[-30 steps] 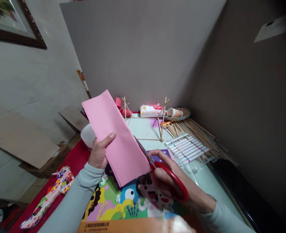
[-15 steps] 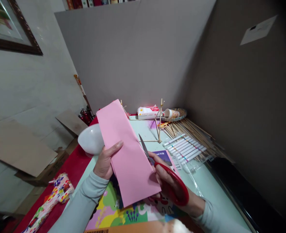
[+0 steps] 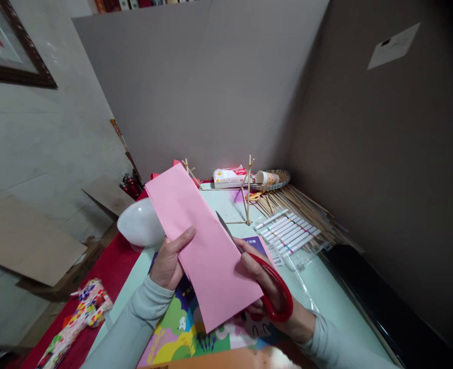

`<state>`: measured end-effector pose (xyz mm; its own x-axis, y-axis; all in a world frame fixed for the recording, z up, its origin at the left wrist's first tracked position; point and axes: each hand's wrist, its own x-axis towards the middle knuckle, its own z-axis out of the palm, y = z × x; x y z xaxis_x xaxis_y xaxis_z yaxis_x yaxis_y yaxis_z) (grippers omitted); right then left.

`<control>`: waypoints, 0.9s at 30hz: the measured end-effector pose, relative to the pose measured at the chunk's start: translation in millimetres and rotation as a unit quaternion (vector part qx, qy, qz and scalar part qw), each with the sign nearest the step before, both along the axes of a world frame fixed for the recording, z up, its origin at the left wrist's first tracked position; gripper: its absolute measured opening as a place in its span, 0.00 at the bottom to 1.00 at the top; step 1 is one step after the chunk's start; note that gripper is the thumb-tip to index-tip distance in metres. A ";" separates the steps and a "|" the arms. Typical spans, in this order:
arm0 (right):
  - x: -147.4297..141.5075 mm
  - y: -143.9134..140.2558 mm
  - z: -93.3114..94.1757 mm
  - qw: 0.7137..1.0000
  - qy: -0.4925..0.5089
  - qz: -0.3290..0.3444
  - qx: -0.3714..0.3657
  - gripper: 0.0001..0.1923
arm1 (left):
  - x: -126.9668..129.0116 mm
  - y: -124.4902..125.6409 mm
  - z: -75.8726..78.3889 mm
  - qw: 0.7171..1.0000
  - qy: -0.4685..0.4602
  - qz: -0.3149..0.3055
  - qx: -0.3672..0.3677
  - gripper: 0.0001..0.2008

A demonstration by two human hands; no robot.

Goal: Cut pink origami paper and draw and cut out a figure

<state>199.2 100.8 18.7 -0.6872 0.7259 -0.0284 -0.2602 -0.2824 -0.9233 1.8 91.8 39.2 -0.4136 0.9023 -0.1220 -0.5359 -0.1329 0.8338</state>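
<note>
My left hand (image 3: 171,259) grips folded pink paper (image 3: 199,246) by its left edge, thumb on top and fingers behind. The paper is tilted over the table, its upper end leaning left. My right hand (image 3: 263,279) is closed round the red-handled scissors (image 3: 282,294). Their dark blade points up and left along the paper's right edge, and the lower part of the blades is hidden by my fingers and the paper. My right fingers are close against the paper's lower right edge. Beneath lies a colourful printed sheet (image 3: 172,333).
A white bowl (image 3: 140,225) stands left of the paper. Behind are a stick frame (image 3: 247,197), a tissue pack (image 3: 228,178) and a paper cup (image 3: 267,178) in a woven tray (image 3: 284,179). Markers (image 3: 288,233) and thin sticks (image 3: 307,205) lie right, near a black object (image 3: 368,297).
The paper has shifted slightly down and its lower end now reaches farther right, over part of my right hand. The view has turned slightly, moving the background left.
</note>
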 end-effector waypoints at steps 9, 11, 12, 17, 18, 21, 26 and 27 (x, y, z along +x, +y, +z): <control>2.7 2.6 14.6 0.997 -0.021 -0.006 0.078 0.30 | -0.4 -1.0 -1.3 1.000 0.008 -0.011 0.014 0.26; 3.3 2.7 12.0 0.997 -0.031 0.001 0.077 0.32 | -0.2 -1.0 -0.6 1.000 0.010 -0.019 0.017 0.26; 3.8 2.8 10.2 0.997 -0.031 0.002 0.074 0.33 | -0.2 -1.1 -0.3 1.000 0.009 -0.021 0.020 0.26; 6.2 2.5 1.2 0.999 0.014 0.013 0.040 0.36 | 0.1 -3.3 -1.1 0.999 0.012 -0.034 0.021 0.29; 6.3 2.2 -0.3 0.999 0.018 0.011 0.028 0.37 | 0.7 -3.7 -1.9 0.999 0.014 -0.035 0.022 0.30; 6.3 1.1 -3.7 1.000 0.022 -0.004 -0.002 0.37 | 3.4 -4.1 -4.6 0.999 0.018 -0.038 0.029 0.30; 8.0 0.6 -4.9 0.997 -0.028 -0.046 0.057 0.35 | 7.5 -2.6 -7.2 0.998 0.017 -0.055 0.034 0.29; 8.3 0.8 -5.1 0.995 -0.043 -0.056 0.070 0.34 | 7.7 -2.4 -7.5 0.998 0.018 -0.056 0.034 0.29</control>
